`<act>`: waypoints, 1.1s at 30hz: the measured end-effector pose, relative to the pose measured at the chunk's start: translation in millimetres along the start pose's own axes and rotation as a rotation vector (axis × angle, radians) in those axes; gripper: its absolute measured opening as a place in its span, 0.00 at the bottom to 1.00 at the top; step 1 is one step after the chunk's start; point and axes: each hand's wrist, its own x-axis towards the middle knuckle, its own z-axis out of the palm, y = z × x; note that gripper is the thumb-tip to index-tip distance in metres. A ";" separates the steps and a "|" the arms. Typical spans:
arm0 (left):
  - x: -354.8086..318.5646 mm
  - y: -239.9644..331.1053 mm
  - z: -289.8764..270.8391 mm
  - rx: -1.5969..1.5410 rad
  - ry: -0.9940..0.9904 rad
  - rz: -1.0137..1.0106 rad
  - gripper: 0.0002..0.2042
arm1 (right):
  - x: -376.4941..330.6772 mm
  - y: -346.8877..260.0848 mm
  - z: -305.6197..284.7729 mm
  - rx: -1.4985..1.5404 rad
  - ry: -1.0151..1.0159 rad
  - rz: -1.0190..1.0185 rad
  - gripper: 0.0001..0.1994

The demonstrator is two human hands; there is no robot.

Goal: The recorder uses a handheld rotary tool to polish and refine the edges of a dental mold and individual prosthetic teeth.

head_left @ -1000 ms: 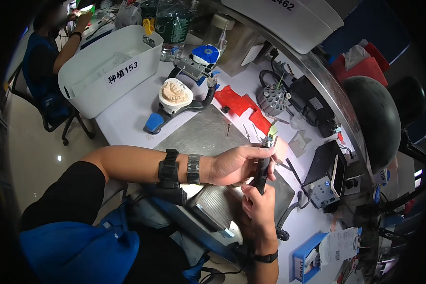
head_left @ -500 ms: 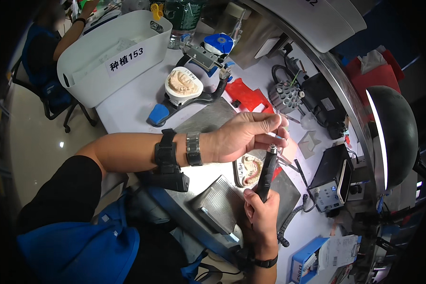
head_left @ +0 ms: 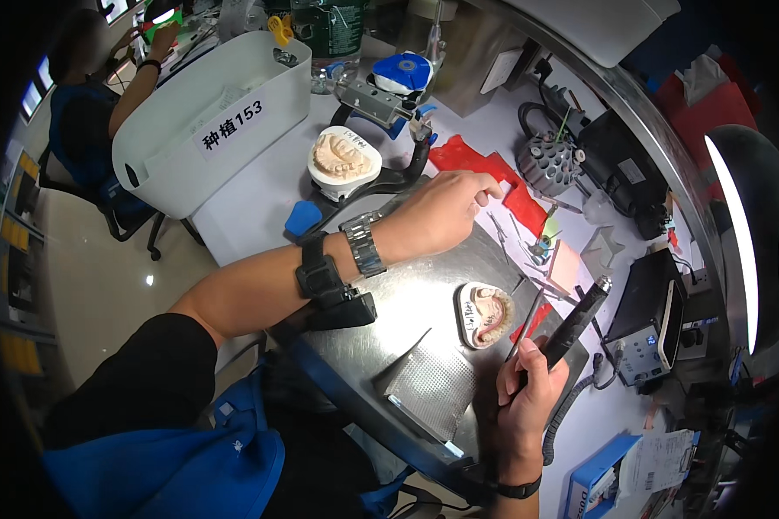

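Observation:
My right hand (head_left: pixel 532 398) is wrapped round a black cylindrical handpiece (head_left: pixel 576 324) with a silver tip, pointing up and right. A slim metal instrument (head_left: pixel 529 327) sticks out by the fingers of the same hand. Left of it, a dental model (head_left: pixel 486 316) with a pinkish gum line rests on the metal work plate. My left hand (head_left: pixel 437 212) reaches across the plate toward a red sheet (head_left: pixel 476 160); its fingers are curled, and their tips are partly hidden. Behind that wrist, another plaster model (head_left: pixel 344 162) sits on a black articulator (head_left: pixel 381 183).
A perforated metal grille (head_left: pixel 433 385) lies on the plate's near side. A white bin (head_left: pixel 225 147) stands at left. Thin tools and a pink block (head_left: pixel 564 266) lie at right, near a control box (head_left: pixel 645 337) and a lamp (head_left: pixel 744 233). Another person sits at far left.
My left hand has moved up and away from the handpiece tip, toward the red sheet. My right hand has shifted right with the handpiece, uncovering the dental model.

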 end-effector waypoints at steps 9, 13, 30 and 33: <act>-5.2 3.7 -2.4 0.187 -0.142 0.062 0.09 | 8.7 -0.6 -14.5 0.196 0.063 -0.010 0.13; -0.3 17.9 -1.8 0.083 -0.219 0.012 0.11 | 10.6 -0.3 -18.7 0.233 0.100 -0.025 0.13; 19.3 22.0 -27.3 0.353 -0.224 0.029 0.21 | 21.8 1.8 -32.5 0.343 0.313 -0.099 0.12; 17.6 9.0 -21.4 0.448 -0.290 -0.035 0.23 | 24.3 3.5 -34.1 0.385 0.338 -0.116 0.12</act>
